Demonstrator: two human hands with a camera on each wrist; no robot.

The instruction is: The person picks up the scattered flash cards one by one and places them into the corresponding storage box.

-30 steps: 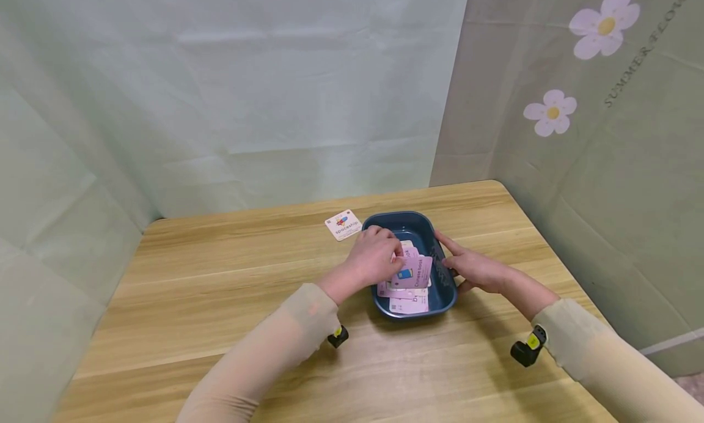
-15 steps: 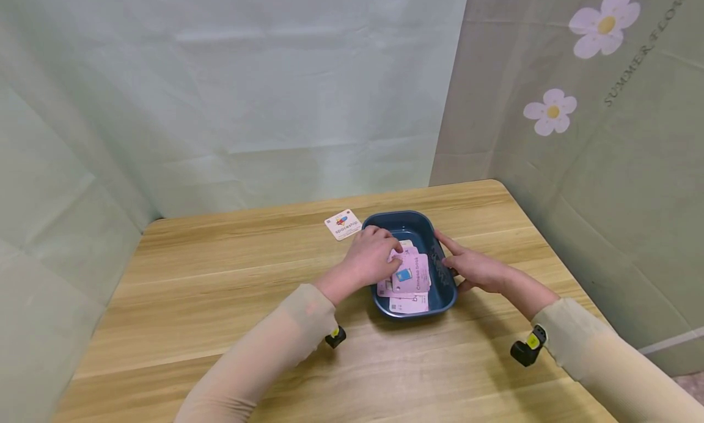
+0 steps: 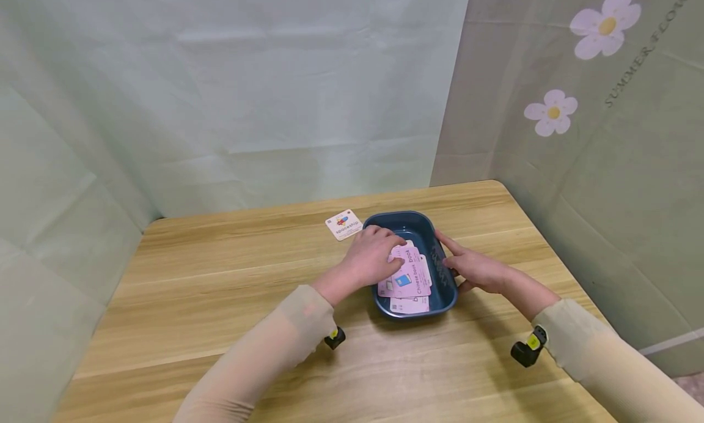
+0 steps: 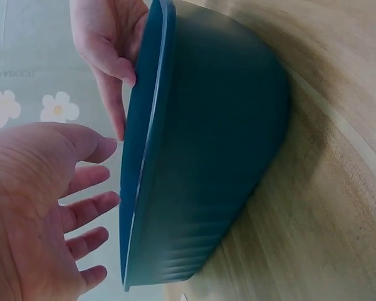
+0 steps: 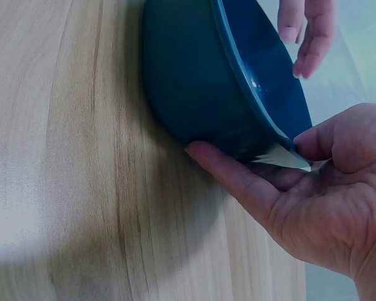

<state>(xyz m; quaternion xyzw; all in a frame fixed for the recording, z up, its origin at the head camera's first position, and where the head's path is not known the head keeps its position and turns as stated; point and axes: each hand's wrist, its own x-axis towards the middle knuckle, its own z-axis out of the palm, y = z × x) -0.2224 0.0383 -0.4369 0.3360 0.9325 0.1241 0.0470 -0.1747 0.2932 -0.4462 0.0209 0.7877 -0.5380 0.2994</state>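
A dark blue plastic basin stands on the table, with several pink and white picture cards lying overlapped inside it. On top lies the "Chinese book" card, flat on the pile. My left hand hovers over the basin's left side; in the left wrist view its fingers are spread and hold nothing. On the right, my right hand grips the basin's rim, thumb over the edge and the other fingers against the outer wall. The left hand hides part of the cards.
A "spaceship" card lies on the wooden table just left of the basin's far end. Pale cloth walls stand behind and at both sides of the table, the right one printed with flowers.
The "Chinese book" card, earlier pinched and tilted in my left hand, now lies on the other cards. The left fingers have let go of it. My right hand keeps its hold on the basin.
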